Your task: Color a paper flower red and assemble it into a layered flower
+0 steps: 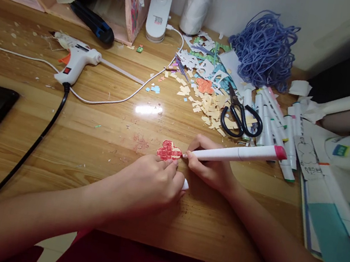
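Observation:
A small paper flower [169,151], mostly coloured red with a pale patch on its right side, lies on the wooden table. The fingertips of my left hand [157,179] pinch its lower edge against the tabletop. From the same curled fingers pokes a white end [185,185], which looks like a marker cap. In my right hand [208,160] is a white marker [238,153] with a red end, gripped like a pen. Its tip touches or nearly touches the flower's right edge. Reddish crumbs [140,142] are scattered left of the flower.
Black-handled scissors [242,117] lie among paper scraps [210,105], beside several markers [272,117]. Behind them are blue cord [264,50] and a white thread spool [197,6]. A corded glue gun [78,60] and a utility knife [92,22] lie left; papers [332,231] lie right.

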The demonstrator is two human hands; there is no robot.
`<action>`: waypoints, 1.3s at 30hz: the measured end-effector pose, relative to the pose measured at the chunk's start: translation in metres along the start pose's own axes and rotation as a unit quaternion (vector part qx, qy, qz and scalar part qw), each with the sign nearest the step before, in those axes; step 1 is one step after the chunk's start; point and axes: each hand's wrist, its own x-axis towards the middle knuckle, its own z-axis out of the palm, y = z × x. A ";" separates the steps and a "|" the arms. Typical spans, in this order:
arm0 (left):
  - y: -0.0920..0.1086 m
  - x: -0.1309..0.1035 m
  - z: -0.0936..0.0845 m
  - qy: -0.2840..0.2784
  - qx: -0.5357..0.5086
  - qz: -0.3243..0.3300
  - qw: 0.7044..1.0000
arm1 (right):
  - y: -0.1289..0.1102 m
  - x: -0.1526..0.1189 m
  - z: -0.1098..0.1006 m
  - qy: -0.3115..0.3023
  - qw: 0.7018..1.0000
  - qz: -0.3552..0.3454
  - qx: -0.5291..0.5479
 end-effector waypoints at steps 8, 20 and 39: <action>-0.001 0.002 -0.003 -0.003 0.010 0.009 1.000 | -0.001 0.001 -0.002 -0.008 1.000 0.001 -0.019; 0.000 0.001 -0.002 -0.007 0.003 0.007 1.000 | -0.006 0.004 0.002 -0.014 0.999 -0.003 -0.040; 0.001 0.000 -0.001 -0.003 0.005 0.008 1.000 | -0.004 0.004 0.000 -0.037 0.999 -0.016 -0.033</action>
